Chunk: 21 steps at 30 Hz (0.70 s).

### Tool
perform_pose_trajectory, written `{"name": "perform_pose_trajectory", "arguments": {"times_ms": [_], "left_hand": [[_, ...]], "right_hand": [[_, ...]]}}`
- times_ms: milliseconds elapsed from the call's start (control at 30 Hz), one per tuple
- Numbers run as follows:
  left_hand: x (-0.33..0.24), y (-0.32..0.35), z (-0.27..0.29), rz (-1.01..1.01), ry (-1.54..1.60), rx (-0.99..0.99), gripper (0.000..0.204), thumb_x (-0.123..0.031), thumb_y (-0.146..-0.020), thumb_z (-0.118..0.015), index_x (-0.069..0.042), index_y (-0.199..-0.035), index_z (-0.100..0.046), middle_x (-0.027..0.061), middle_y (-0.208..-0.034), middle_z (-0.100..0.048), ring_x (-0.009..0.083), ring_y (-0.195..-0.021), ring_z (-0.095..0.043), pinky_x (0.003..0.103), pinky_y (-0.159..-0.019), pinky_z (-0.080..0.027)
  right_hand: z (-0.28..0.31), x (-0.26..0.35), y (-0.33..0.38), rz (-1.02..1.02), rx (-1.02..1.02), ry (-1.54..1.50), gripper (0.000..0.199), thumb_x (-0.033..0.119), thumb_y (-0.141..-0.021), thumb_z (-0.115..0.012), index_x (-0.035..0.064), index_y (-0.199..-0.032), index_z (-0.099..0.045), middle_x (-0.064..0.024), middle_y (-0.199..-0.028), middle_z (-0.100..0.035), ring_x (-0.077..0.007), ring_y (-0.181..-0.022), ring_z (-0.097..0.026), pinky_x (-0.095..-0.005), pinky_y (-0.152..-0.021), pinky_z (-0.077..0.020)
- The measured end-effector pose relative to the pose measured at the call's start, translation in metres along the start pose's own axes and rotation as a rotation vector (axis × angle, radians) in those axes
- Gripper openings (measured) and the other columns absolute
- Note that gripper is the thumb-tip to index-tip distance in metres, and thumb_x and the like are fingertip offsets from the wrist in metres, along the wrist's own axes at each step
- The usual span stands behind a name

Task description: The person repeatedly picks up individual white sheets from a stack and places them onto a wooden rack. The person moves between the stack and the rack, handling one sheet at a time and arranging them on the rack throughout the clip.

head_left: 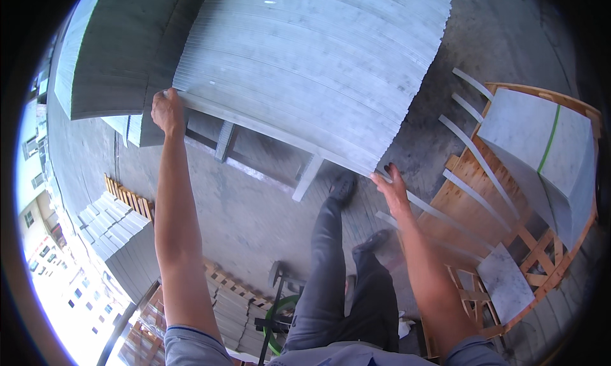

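A long row of thin pale grey-white marble tiles (305,67) stands packed on edge in front of me. At its near side a single tile (261,127) shows its long narrow edge. My left hand (167,111) is closed round the left end of that tile. My right hand (393,191) is at the opposite corner, its thumb touching or very close to the tile's end and its fingers apart. Under the near tile, metal frame bars (309,175) of the support show.
Another dark-sided stack (121,54) stands at the left. Right, an open wooden crate (445,229) holds marble pieces (534,137) with a green strap; pale strips (477,162) stick out. Lower left are palletised tiles (121,232) and a wheeled cart with a green hoop (273,318).
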<state>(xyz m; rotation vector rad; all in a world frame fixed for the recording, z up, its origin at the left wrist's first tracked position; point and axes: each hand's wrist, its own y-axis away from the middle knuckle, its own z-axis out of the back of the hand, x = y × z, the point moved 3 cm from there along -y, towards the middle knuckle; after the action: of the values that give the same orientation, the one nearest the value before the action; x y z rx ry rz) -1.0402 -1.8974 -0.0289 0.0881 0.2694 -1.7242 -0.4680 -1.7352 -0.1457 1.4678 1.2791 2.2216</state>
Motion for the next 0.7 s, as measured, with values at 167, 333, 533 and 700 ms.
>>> {"name": "perform_pose_trajectory", "arguments": {"times_ms": [167, 333, 533, 700], "left_hand": [[-0.033, 0.045, 0.039, -0.041, 0.063, -0.075, 0.048, -0.043, -0.083, -0.053, -0.006, -0.112, -0.066, 0.0194, -0.107, -0.068, 0.0371, -0.104, -0.062, 0.043, -0.093, -0.045], [-0.072, 0.098, 0.073, -0.079, 0.105, -0.111, 0.048, -0.042, -0.087, -0.051, -0.003, -0.111, -0.065, 0.0195, -0.101, -0.069, 0.0362, -0.098, -0.064, 0.043, -0.090, -0.046], [-0.096, 0.145, 0.081, -0.077, 0.102, -0.069, 0.041, -0.038, -0.091, -0.051, -0.002, -0.108, -0.064, 0.0179, -0.103, -0.068, 0.0351, -0.096, -0.064, 0.043, -0.087, -0.047], [-0.105, 0.161, 0.083, -0.091, 0.141, -0.058, 0.039, -0.036, -0.092, -0.052, -0.002, -0.108, -0.063, 0.0175, -0.105, -0.066, 0.0342, -0.097, -0.063, 0.044, -0.087, -0.046]], "right_hand": [[-0.018, -0.032, 0.038, -0.568, -0.289, -0.959, 0.124, 0.040, -0.073, -0.083, -0.0002, -0.146, 0.009, -0.0296, -0.139, -0.034, -0.0437, -0.116, -0.053, -0.0557, -0.097, -0.0486], [-0.107, 0.014, 0.065, -0.668, 0.038, -1.218, 0.114, 0.037, -0.076, -0.080, -0.0069, -0.145, 0.000, -0.0326, -0.140, -0.030, -0.0459, -0.120, -0.049, -0.0561, -0.097, -0.0475], [-0.177, 0.105, 0.050, -0.556, 0.110, -1.373, 0.072, 0.022, -0.080, -0.076, -0.0004, -0.134, -0.035, -0.0187, -0.133, -0.038, -0.0403, -0.116, -0.052, -0.0490, -0.091, -0.0540], [-0.164, 0.119, 0.049, -0.627, 0.037, -1.306, 0.053, 0.013, -0.087, -0.068, 0.0037, -0.131, -0.040, -0.0162, -0.130, -0.039, -0.0351, -0.115, -0.049, -0.0459, -0.093, -0.0538]]}}
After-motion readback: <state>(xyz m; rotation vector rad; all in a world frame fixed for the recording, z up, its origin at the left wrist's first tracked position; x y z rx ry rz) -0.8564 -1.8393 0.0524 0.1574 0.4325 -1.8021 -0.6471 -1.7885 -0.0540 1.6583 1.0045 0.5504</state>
